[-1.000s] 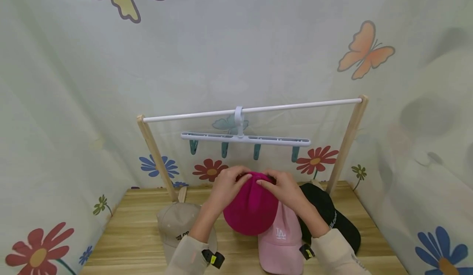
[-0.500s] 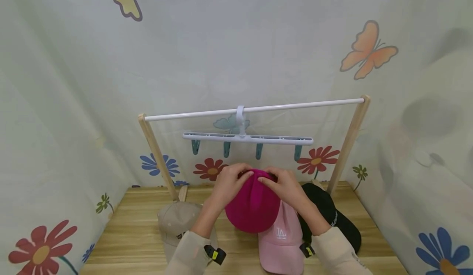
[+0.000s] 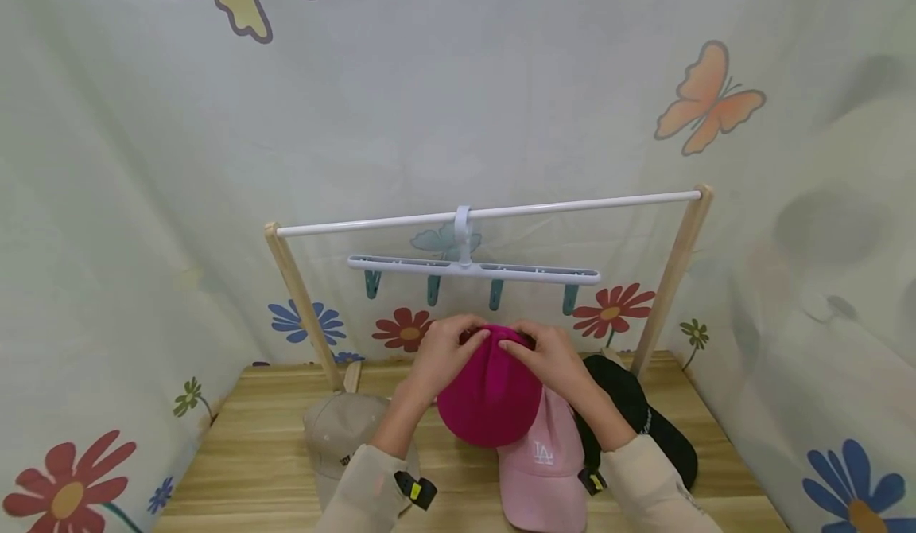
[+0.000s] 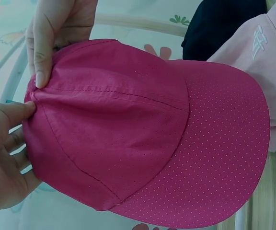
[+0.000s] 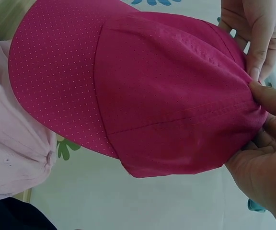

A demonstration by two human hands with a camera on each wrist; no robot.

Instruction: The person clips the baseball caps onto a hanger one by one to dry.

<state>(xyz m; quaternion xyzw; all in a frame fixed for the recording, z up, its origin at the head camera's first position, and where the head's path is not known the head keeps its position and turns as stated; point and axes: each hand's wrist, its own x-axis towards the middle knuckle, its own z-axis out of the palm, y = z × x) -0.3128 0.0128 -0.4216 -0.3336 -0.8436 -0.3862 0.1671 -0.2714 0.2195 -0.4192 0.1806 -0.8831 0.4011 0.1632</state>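
Fingers (image 4: 42, 57) of both hands pinch the bright pink cap (image 3: 490, 406) at its top, with the thumbs (image 5: 267, 95) on the near side and the other fingers tucked behind, partly hidden. The left hand (image 3: 444, 354) and the right hand (image 3: 553, 358) are close together, and a soft fold runs from their pinch down to the brim (image 4: 224, 153). The cap is up in the air, just below the white hanger (image 3: 468, 269) in the head view, and the brim points down toward the table (image 3: 243, 453). So one part looks done: this cap is off the table and held with both hands. But the four green clips (image 3: 433, 290) on the hanger have no caps on them, so it seems that most of the hanging is left. Three more caps lie on the table: the beige cap (image 3: 343, 429) is on the left, and the light pink cap (image 3: 544, 485) and the black cap (image 3: 621, 384) are next to each other on the right. It is hard to tell if the bright pink cap touches anything behind the hands.
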